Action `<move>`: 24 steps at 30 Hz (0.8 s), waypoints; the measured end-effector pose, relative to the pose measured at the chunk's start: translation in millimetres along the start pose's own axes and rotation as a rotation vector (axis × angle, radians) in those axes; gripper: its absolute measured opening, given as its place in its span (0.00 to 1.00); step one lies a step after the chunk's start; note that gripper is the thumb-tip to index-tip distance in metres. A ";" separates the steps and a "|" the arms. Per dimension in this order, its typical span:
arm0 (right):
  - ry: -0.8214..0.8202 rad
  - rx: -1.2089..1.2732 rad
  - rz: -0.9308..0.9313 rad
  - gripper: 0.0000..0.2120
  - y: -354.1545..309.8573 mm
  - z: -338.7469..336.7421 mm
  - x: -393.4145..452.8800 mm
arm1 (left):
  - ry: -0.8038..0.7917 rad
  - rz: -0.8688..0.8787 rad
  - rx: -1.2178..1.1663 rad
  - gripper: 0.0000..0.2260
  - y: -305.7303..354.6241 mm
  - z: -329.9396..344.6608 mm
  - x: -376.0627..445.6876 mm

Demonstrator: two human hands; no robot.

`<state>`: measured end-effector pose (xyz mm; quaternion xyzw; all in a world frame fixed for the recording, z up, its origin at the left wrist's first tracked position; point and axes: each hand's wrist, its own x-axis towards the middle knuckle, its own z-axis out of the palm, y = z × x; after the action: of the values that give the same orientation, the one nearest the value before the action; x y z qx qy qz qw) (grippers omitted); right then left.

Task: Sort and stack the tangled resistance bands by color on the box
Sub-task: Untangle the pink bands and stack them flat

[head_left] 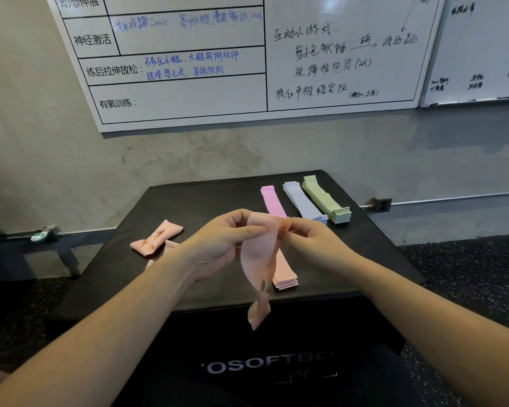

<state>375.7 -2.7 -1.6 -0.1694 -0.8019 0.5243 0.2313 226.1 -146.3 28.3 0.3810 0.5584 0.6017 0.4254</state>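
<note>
Above the box's (pixel 218 198) near edge, peach band (pixel 257 254) between both hands (pixel 265 239).

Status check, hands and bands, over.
Both hands, left and right, grip a peach band. Four stacks sorted on box. Peach tangle still left. Nothing blocking.

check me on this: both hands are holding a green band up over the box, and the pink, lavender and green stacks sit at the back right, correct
Not quite. The head view shows the band held by the left hand and right hand over the box is peach. The pink stack, lavender stack and green stack do sit back right.
</note>
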 end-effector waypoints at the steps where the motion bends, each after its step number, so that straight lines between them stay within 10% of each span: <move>1: 0.045 0.028 -0.001 0.09 -1.9 0.4 0.7 | 0.026 0.022 0.013 0.12 0.2 1.1 1.7; 8: 0.056 0.390 0.051 0.06 -11.1 3.6 3.9 | 0.105 0.163 -0.071 0.07 4.4 16.1 9.8; 24: 0.084 -0.107 0.421 0.07 68.6 -9.1 -2.8 | 0.438 0.162 -0.461 0.05 10.8 17.5 26.1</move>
<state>385.1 29.8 -62.1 -0.3671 -0.7651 0.5099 0.1406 232.4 -115.9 40.1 0.1794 0.4536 0.8118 0.3210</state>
